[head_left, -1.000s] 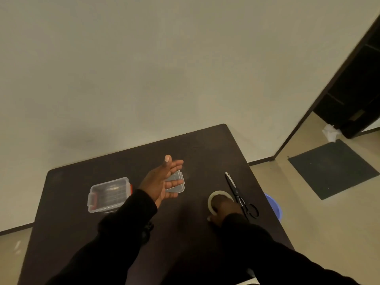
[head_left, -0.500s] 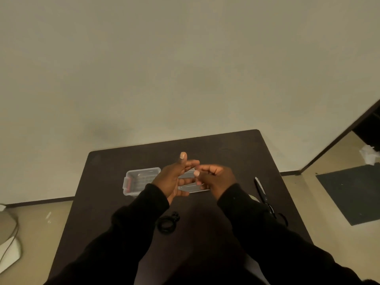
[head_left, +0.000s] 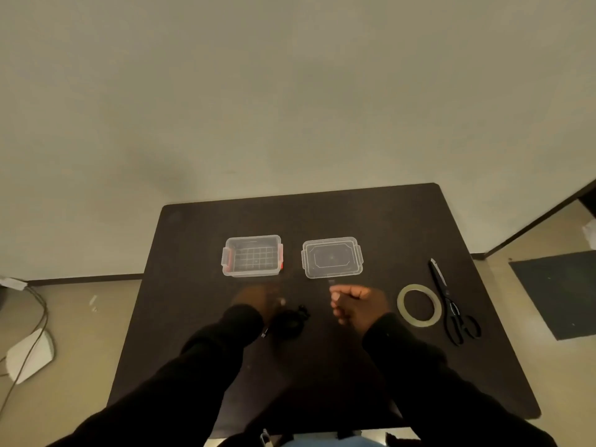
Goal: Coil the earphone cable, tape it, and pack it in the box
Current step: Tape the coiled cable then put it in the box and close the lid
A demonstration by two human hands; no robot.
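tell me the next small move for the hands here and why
Probably close the left hand on the earphone cable beside it and lift it to start coiling. The cable lies in a loose bundle on the table, the box sits open with its lid off, and the tape and scissors lie untouched.

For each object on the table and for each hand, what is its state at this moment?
Box: open, upright, nothing visible inside.
Lid: off, flat on the table, right of the box.
Earphone cable: bundled on the table, no tape visible.
Tape roll: flat, untouched.
Scissors: closed, lying beside the tape roll.
Left hand: blurred, next to the cable; grip unclear.
Right hand: curled, holding nothing visible.
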